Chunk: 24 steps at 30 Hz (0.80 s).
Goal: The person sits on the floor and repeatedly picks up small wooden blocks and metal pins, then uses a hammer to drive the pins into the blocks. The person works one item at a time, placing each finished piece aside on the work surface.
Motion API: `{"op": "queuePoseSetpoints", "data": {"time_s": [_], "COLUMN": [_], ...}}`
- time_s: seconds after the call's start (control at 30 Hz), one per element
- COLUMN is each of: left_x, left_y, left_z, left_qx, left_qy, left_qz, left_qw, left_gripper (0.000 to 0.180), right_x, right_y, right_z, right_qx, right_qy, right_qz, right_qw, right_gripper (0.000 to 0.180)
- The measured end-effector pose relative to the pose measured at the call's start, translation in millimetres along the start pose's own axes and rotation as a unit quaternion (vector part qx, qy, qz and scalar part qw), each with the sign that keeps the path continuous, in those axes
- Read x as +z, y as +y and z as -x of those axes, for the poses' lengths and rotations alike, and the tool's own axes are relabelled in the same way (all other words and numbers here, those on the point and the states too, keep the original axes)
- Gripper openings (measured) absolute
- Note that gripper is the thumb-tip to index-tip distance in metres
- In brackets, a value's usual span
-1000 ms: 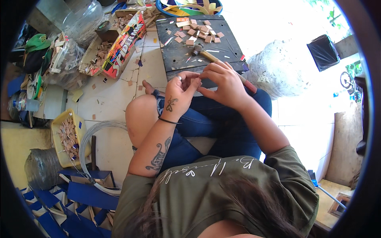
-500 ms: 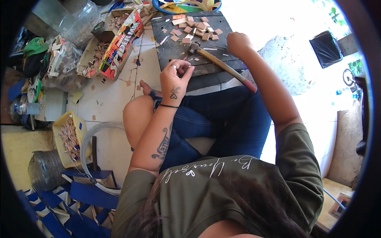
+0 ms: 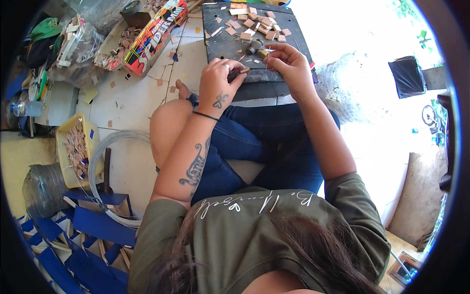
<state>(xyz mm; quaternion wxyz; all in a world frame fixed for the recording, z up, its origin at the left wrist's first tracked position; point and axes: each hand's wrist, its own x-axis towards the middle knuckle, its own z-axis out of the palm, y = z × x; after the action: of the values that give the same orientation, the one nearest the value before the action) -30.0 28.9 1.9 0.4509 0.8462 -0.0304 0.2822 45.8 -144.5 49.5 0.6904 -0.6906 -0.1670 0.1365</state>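
My left hand (image 3: 221, 77) is closed above the near edge of a dark low work table (image 3: 220, 54), pinching a small wooden tile (image 3: 245, 71) between thumb and fingers. Just to its right, my right hand (image 3: 293, 67) pinches a thin, straight wire-like piece (image 3: 268, 58) held nearly upright. Behind the right fingers lies a hammer (image 3: 255, 47); its head shows, while most of the handle is hidden by the hand. Many loose square wooden tiles (image 3: 262, 24) are scattered over the far part of the table.
At the left stand a printed cardboard box (image 3: 155, 36) of wooden bits and a yellow tub (image 3: 92, 142) of small tiles. A wire coil (image 3: 95, 171) lies beside blue box-like pieces (image 3: 100, 228). A black-lined bin (image 3: 408, 77) is at the far right.
My right hand has come in from the table's right edge toward my left hand, now with the thin piece in its fingers. The view has shifted slightly.
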Motion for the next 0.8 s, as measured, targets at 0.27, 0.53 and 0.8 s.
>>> {"op": "queuePoseSetpoints", "data": {"time_s": [0.27, 0.53, 0.8], "left_x": [-3.7, -4.3, -3.4], "left_y": [-3.2, -4.1, -5.1], "left_z": [-3.7, -4.9, -4.4], "left_qx": [-0.028, -0.017, -0.01], "left_qy": [-0.024, -0.035, -0.03], "left_qz": [0.028, 0.008, 0.005], "left_qw": [0.999, 0.999, 0.999], "left_gripper": [0.012, 0.012, 0.012], "right_x": [15.9, 22.9, 24.3], "right_y": [4.7, -0.5, -2.7], "right_z": [-1.3, 0.6, 0.2], "right_qx": [-0.078, -0.126, -0.149], "right_qy": [-0.019, -0.033, -0.042], "right_qz": [0.207, 0.316, 0.332], "right_qw": [0.975, 0.94, 0.931], "right_gripper": [0.012, 0.012, 0.012]}}
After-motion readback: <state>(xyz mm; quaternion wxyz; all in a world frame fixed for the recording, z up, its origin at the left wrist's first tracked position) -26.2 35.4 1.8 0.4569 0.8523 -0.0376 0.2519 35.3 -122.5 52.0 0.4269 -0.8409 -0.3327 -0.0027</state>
